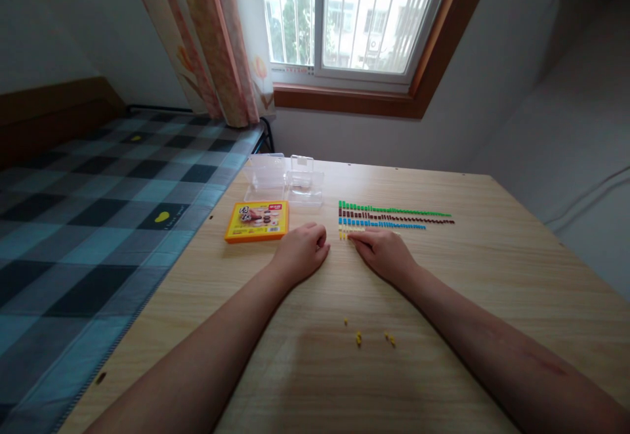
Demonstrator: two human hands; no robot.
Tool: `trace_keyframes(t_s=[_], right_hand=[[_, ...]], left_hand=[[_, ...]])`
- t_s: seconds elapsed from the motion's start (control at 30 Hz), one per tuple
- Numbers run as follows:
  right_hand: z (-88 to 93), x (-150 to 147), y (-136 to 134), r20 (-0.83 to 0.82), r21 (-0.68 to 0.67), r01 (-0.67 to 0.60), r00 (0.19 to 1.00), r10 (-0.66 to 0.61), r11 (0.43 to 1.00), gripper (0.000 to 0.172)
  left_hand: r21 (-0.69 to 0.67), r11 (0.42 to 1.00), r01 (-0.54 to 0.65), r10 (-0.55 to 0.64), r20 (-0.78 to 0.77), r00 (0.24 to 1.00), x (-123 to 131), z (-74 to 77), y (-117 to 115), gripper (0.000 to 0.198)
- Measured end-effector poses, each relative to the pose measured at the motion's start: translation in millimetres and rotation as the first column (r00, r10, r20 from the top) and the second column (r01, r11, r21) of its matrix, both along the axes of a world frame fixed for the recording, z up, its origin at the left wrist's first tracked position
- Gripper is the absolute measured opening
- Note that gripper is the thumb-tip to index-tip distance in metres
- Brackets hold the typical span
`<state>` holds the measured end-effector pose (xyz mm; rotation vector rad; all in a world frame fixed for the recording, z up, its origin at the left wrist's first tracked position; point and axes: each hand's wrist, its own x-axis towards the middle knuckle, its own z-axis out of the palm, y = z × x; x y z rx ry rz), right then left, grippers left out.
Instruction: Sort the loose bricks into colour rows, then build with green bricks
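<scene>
The right hand [386,255] is at the yellow pieces [340,236] in the nearest row, fingertips together — whether they grip one, I cannot tell. The left hand [301,250], fingers curled with any contents hidden, lies just beside a yellow box [260,218] toward the table's [497,263] left edge. Loose yellow pieces [358,339] lie between the forearms — farthest from the far edge.

Right hand [384,250] at short yellow row [341,236] (blue row [358,222] just beyond); left hand [301,250] loosely curled beside yellow box [258,220].
</scene>
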<state>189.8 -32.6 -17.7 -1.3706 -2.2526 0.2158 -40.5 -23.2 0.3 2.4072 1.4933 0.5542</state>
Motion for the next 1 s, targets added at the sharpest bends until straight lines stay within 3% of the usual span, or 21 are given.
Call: trace_keyframes(t_s=[0.27,0.53,0.7,0.9,1.0], right_hand=[[-0.7,0.5,0.7,-0.014,0.008,-0.013,1.000,0.013,1.000,0.026],[-7.2,4.0,5.4,-0.183,0.029,-0.035,0.982,0.039,0.999,0.024],[1.6,3.9,-4.7,-0.251,0.013,-0.141,0.958,0.140,0.990,0.023],[17.8,7.8,-13.5,-0.263,-0.219,-0.430,0.890,0.372,0.876,0.020],[42.4,19.5,-10.1,-0.294,-0.413,-0.500,0.864,0.408,0.761,0.021]], left_hand=[[-0.012,1.000,-0.002,0.001,-0.012,1.000,0.5,1.5,-0.3,0.015],[0.008,1.000,0.018,-0.017,-0.025,1.000,-0.3,-0.3,0.9,0.019],[-0.028,0.993,0.117,-0.120,-0.126,0.985,-1.4,3.7,-0.9,0.026],[-0.162,0.904,0.396,-0.418,-0.143,0.897,1.1,21.9,-18.8,0.030],[-0.271,0.855,0.441,-0.475,-0.072,0.877,6.6,33.7,-31.3,0.029]])
